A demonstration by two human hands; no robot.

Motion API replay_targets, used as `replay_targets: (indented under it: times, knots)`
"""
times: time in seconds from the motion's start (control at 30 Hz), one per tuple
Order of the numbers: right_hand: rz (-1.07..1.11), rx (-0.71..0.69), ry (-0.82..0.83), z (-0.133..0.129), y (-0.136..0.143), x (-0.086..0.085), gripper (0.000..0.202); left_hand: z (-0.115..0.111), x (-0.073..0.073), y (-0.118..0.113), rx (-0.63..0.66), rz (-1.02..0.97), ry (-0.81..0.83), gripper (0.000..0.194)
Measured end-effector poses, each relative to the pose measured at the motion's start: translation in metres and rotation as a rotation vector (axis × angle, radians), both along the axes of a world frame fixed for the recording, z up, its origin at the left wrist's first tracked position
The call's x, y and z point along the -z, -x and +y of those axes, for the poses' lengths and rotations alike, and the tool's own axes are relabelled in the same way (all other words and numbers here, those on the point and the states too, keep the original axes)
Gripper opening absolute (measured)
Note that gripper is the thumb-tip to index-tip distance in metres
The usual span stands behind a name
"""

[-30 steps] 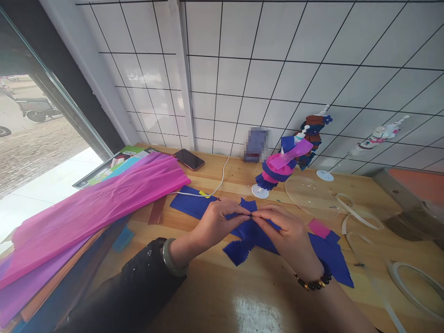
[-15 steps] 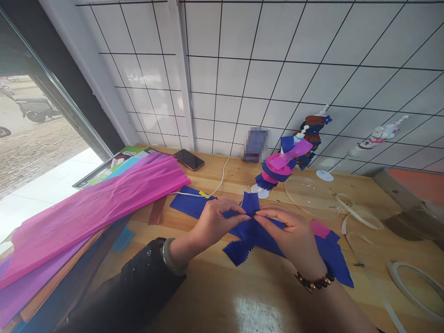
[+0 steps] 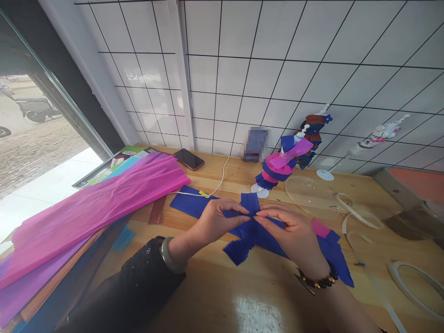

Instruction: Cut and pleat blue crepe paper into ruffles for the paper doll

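Observation:
Between my hands is a dark blue crepe paper strip (image 3: 250,202), its near end gathered into fine pleats that fan out over the table. My left hand (image 3: 222,217) pinches the strip's left edge between thumb and forefinger. From the other side my right hand (image 3: 289,226) pinches the right edge, the fingertips of both hands almost meeting. Under them lies a larger blue paper sheet (image 3: 187,202), partly covered by my hands. A small pink paper piece (image 3: 321,228) rests beside my right hand.
Pink crepe paper (image 3: 104,208) tops a stack of coloured sheets at left. A phone (image 3: 189,158) and white cable (image 3: 224,173) lie behind. A pink-and-blue paper figure (image 3: 279,166) stands near the tiled wall. Rolls of white tape (image 3: 416,286) and a clear round plate (image 3: 308,196) are right.
Both hands keep pinching the pleated blue strip with only slight finger shifts. My right wrist has moved a little to the right.

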State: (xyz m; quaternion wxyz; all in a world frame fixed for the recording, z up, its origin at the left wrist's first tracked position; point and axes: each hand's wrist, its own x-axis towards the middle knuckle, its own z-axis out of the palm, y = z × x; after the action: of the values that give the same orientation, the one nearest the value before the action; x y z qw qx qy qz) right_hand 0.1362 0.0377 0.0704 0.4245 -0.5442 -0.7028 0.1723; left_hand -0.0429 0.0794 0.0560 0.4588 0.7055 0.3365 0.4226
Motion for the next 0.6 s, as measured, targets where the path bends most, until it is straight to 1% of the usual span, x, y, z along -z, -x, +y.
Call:
replay_targets:
  times: [0.13,0.27,0.6]
  knots:
    - [0.017,0.006,0.035,0.0004,0.0001,-0.0006,0.009,0.0011,-0.0004,-0.0001,-0.021,-0.012,-0.01,0.014]
    - [0.077,0.026,0.101,0.0009,-0.0009,0.0,0.011,0.0013,-0.0014,-0.0007,-0.009,-0.056,-0.005,0.014]
    - [0.191,0.057,0.148,0.0022,-0.0018,0.0039,0.016,0.0,0.0013,-0.0018,-0.042,-0.119,0.052,0.012]
